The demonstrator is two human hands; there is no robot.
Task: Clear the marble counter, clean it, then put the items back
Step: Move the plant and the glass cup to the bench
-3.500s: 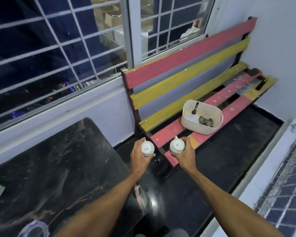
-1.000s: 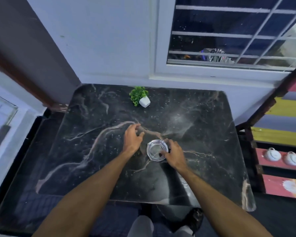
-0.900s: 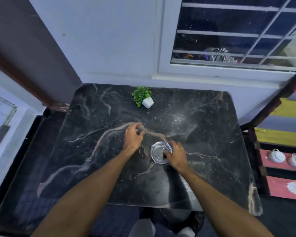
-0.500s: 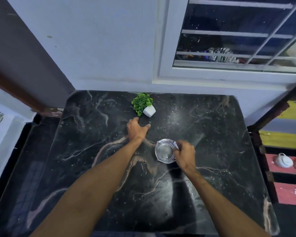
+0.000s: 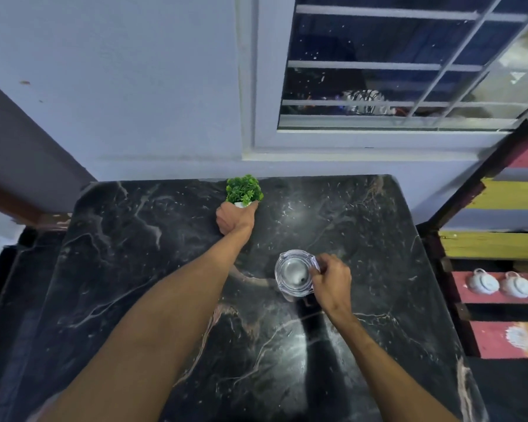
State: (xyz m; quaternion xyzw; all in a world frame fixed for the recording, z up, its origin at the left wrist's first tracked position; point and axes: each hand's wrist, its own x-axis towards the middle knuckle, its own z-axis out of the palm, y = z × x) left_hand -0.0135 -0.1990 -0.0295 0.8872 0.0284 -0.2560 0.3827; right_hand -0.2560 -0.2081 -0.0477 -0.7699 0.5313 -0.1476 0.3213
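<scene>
Gripping the potted plant [image 5: 244,190] with left hand [image 5: 235,219], pinching the glass ashtray [image 5: 294,274] with right hand [image 5: 331,280]. Both on marble counter [image 5: 134,254]; two white cups [image 5: 500,283] apart on bench [image 5: 497,287].

dim bluish light, soft glare on the marble counter [image 5: 302,345], wide-angle bending and slight blur at edges.

Black white-veined marble counter [image 5: 165,269]; green plant [image 5: 244,188]

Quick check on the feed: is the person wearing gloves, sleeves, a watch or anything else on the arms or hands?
Nothing worn that shows. The left hand and right hand are bare, no gloves, rings or watch visible. Both forearms are uncovered to the bottom edge of the view, with no sleeve cuff, strap or marking in sight.
</scene>
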